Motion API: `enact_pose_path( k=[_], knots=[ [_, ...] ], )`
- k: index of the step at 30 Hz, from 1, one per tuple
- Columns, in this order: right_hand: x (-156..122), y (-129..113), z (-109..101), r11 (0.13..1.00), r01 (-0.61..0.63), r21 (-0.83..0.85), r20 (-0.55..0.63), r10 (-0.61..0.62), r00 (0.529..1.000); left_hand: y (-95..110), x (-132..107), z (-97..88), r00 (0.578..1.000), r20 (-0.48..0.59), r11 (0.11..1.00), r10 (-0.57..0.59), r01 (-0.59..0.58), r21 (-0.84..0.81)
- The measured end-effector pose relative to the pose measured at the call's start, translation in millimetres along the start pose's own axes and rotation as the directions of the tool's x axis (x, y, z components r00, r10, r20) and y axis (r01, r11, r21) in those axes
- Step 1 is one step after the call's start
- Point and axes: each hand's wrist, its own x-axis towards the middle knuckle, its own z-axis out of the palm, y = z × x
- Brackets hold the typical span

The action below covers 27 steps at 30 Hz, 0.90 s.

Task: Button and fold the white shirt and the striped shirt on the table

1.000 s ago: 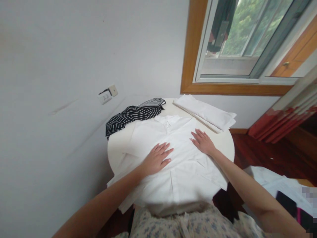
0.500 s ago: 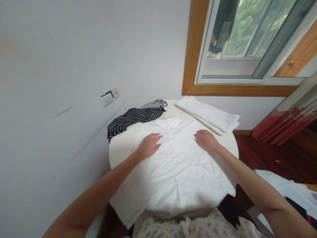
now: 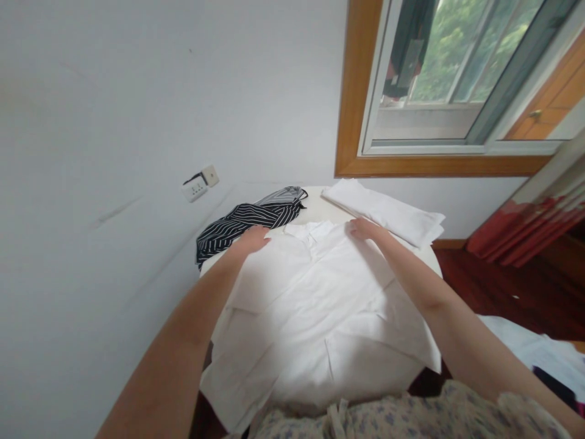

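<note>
A white collared shirt lies spread over a round white table, its collar toward the wall and its hem hanging over the near edge. At the shirt's left shoulder seam, as I see it, my left hand is closed on the cloth. My right hand pinches the opposite shoulder, just beside the collar. Fingertips of both hands are partly hidden. Soft creases run across the shirt's front.
A black-and-white striped garment lies at the table's back left against the wall. Folded white cloth rests at the back right. A wall socket, a red-and-cream curtain and white items at lower right surround the table.
Both hands have moved away from me, from lying flat on the shirt's chest to its shoulders, and have closed on the cloth. The shirt's front looks more spread out.
</note>
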Motion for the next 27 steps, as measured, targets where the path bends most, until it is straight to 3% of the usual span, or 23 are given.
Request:
enact_pose_path(
  k=[5,10,16,20,22,27],
  knots=[
    [21,6,-6,0.998,-0.004,-0.066,0.107,0.011,0.994,-9,14,-2.4,0.993,0.109,0.999,-0.041,0.041,0.002],
    [33,1,-17,0.994,0.026,-0.110,0.193,-0.005,0.981,-4,23,-12.4,0.986,0.162,0.999,-0.049,0.047,0.016],
    [30,1,-19,0.993,0.022,-0.119,0.175,0.000,0.985,-1,23,-17.5,0.989,0.146,0.994,0.011,0.006,-0.112],
    [22,1,-22,0.996,0.016,-0.084,0.150,-0.003,0.989,2,22,-19.4,0.980,0.194,0.988,0.049,-0.019,-0.155],
    [19,0,-24,0.997,0.011,-0.072,0.121,-0.002,0.993,10,23,-22.8,0.986,0.166,0.997,0.036,-0.024,-0.078],
    [15,0,-36,0.997,-0.041,-0.068,-0.023,0.040,0.999,34,26,-35.3,0.998,-0.047,0.993,-0.040,0.045,0.106]
  ],
)
